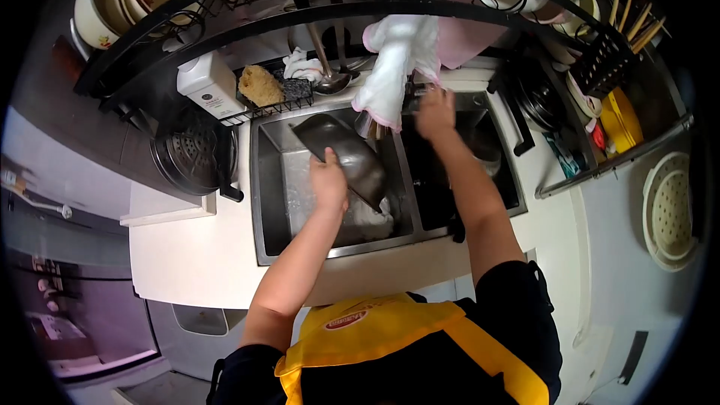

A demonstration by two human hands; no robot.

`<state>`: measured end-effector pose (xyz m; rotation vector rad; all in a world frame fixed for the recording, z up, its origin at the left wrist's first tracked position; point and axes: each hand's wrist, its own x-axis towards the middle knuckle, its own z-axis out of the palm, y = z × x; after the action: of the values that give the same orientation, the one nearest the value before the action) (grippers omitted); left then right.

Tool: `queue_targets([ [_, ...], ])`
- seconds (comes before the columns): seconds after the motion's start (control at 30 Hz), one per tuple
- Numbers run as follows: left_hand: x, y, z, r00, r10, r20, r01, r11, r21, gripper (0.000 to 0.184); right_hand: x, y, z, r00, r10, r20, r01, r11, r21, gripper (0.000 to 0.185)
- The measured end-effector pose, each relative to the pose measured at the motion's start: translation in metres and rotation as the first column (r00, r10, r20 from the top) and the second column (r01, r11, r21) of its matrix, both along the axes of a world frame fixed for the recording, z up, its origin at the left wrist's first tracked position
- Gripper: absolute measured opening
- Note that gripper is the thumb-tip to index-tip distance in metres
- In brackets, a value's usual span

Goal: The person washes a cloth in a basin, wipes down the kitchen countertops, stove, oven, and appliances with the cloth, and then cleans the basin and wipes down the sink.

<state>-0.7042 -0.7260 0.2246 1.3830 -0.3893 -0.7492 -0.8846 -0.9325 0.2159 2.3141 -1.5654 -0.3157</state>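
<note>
My left hand (330, 182) grips the rim of a dark metal basin (351, 151), which is tilted over the left bowl of a steel double sink (264, 236). Below it, a whitish wet cloth (375, 219) lies in that bowl, partly covered by the basin. My right hand (436, 114) is at the back of the sink, beside the tap area, with its fingers curled. A white cloth with pink edging (401, 52) hangs just left of it and hides most of the tap. What the right fingers touch is too small to make out.
A black dish rack (277, 21) arches over the sink with bowls above. Behind the left bowl stand a white bottle (210, 88), a sponge (260, 86) and a ladle (330, 81). On the right are a black chopstick holder (602, 66) and pot lids (541, 97).
</note>
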Motion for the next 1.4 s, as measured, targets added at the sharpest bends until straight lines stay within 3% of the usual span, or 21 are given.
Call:
queue_targets([
  [0.07, -0.008, -0.006, -0.001, 0.984, -0.032, 0.176, 0.020, 0.998, 0.065, 0.024, -0.031, -0.029, 0.006, 0.995, -0.066, -0.075, 0.075, 0.988, 0.137, 0.056],
  [0.2, -0.008, -0.030, -0.029, 0.907, -0.055, 0.418, 0.047, 0.998, 0.030, 0.026, -0.033, -0.046, 0.001, 0.982, -0.127, 0.140, 0.096, 0.973, 0.209, 0.056],
  [0.3, -0.012, -0.037, -0.021, 0.670, -0.249, 0.700, 0.084, 0.961, 0.262, 0.026, -0.041, -0.051, 0.003, 0.967, -0.089, 0.238, 0.040, 0.978, 0.204, 0.059],
  [0.33, -0.010, -0.038, -0.021, 0.671, -0.250, 0.698, 0.082, 0.961, 0.264, 0.026, -0.046, -0.054, 0.001, 0.954, -0.073, 0.290, 0.012, 0.978, 0.207, 0.059],
  [0.37, -0.006, -0.039, -0.021, 0.551, -0.399, 0.733, 0.156, 0.912, 0.380, 0.025, -0.052, -0.057, -0.003, 0.955, -0.073, 0.288, 0.012, 0.977, 0.211, 0.059],
  [0.43, -0.007, -0.042, -0.007, 0.344, -0.581, 0.738, 0.167, 0.811, 0.560, 0.019, -0.065, -0.067, -0.013, 0.843, 0.010, 0.537, -0.117, 0.979, 0.164, 0.060],
  [0.47, -0.007, -0.040, -0.001, 0.346, -0.579, 0.738, 0.166, 0.812, 0.560, 0.019, -0.070, -0.071, -0.024, 0.844, 0.012, 0.536, -0.119, 0.979, 0.164, 0.060],
  [0.53, 0.000, -0.034, 0.012, 0.190, -0.631, 0.752, 0.151, 0.776, 0.613, 0.016, -0.073, -0.077, -0.041, 0.660, 0.012, 0.751, -0.038, 0.999, 0.017, 0.058],
  [0.57, 0.003, -0.027, 0.022, 0.191, -0.630, 0.753, 0.148, 0.777, 0.612, 0.016, -0.074, -0.078, -0.037, 0.660, 0.014, 0.752, -0.040, 0.999, 0.016, 0.058],
  [0.63, 0.012, -0.009, 0.041, 0.263, -0.551, 0.792, 0.220, 0.833, 0.507, 0.015, -0.073, -0.081, -0.027, 0.376, -0.334, 0.864, 0.003, 0.933, 0.359, 0.062],
  [0.77, 0.050, 0.022, 0.056, 0.345, -0.479, 0.807, 0.331, 0.867, 0.373, 0.022, -0.052, -0.048, -0.011, 0.322, -0.291, 0.901, 0.073, 0.957, 0.282, 0.073],
  [0.8, 0.061, 0.029, 0.055, 0.339, -0.470, 0.815, 0.337, 0.870, 0.361, 0.022, -0.057, -0.059, -0.032, 0.271, -0.280, 0.921, -0.046, 0.952, 0.303, 0.080],
  [0.87, 0.082, 0.043, 0.047, 0.511, -0.534, 0.674, 0.419, 0.839, 0.347, 0.022, -0.068, -0.048, -0.036, 0.122, -0.439, 0.890, -0.248, 0.855, 0.455, 0.089],
  [0.93, 0.105, 0.055, 0.037, 0.666, -0.555, 0.499, 0.471, 0.831, 0.295, 0.026, -0.074, -0.009, 0.004, 0.308, -0.168, 0.936, -0.442, 0.847, 0.297, 0.096],
  [1.0, 0.124, 0.068, 0.024, 0.763, -0.518, 0.387, 0.453, 0.855, 0.252, 0.020, -0.059, 0.058, 0.056, 0.424, -0.301, 0.854, -0.539, 0.674, 0.505, 0.094],
  [1.07, 0.137, 0.076, 0.012, 0.841, -0.447, 0.305, 0.435, 0.894, 0.111, 0.013, -0.048, 0.089, 0.034, 0.452, -0.003, 0.892, -0.712, 0.601, 0.363, 0.089],
  [1.13, 0.150, 0.079, -0.016, 0.867, -0.447, 0.221, 0.452, 0.892, 0.030, 0.011, -0.028, 0.139, 0.060, 0.572, -0.100, 0.814, -0.671, 0.514, 0.534, 0.074],
  [1.2, 0.160, 0.081, -0.041, 0.937, -0.349, -0.021, 0.343, 0.929, -0.136, 0.016, -0.021, 0.163, 0.050, 0.464, -0.306, 0.831, -0.639, 0.534, 0.554, 0.058],
  [1.23, 0.167, 0.080, -0.061, 0.918, -0.380, -0.116, 0.355, 0.916, -0.188, 0.023, -0.016, 0.176, 0.048, 0.326, -0.449, 0.832, -0.643, 0.540, 0.543, 0.049],
  [1.33, 0.152, 0.075, -0.071, 0.889, -0.426, -0.168, 0.355, 0.873, -0.334, 0.031, -0.012, 0.200, 0.083, 0.358, -0.489, 0.795, -0.509, 0.612, 0.606, 0.033],
  [1.4, 0.139, 0.087, -0.057, 0.832, -0.472, -0.292, 0.405, 0.876, -0.262, 0.044, -0.025, 0.204, 0.083, 0.192, -0.477, 0.858, -0.468, 0.724, 0.507, 0.029],
])
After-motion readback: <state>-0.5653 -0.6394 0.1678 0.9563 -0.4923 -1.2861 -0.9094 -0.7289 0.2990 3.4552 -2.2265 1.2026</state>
